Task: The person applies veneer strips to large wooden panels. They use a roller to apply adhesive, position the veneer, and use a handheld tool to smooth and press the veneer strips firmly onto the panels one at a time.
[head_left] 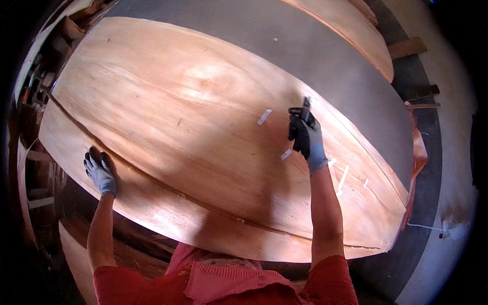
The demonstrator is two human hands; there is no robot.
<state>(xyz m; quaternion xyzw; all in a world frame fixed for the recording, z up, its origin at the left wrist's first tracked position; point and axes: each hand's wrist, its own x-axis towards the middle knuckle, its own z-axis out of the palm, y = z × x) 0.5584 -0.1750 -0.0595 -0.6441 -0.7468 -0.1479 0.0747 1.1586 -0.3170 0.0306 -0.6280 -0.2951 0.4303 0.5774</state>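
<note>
A large, pale brown wood veneer sheet (168, 101) spreads before me, with a long dark, narrow gap (152, 179) running along its near side. My left hand (100, 173), in a grey and black glove, lies flat with fingers stretched on the strip of wood at that gap. Over the far right part, my right hand (306, 134), gloved alike, is closed round a small black tool (306, 108) whose exact kind I cannot make out. Short white tape strips (264, 117) stick to the wood beside it, and a longer white strip (343, 178) lies nearer its wrist.
A dark grey surface (325, 56) stretches beyond the veneer, with another wood sheet (351, 30) at the far right. A wooden block (407, 48) juts out at the right edge. Stacked brown sheets (122, 249) lie below on the near left.
</note>
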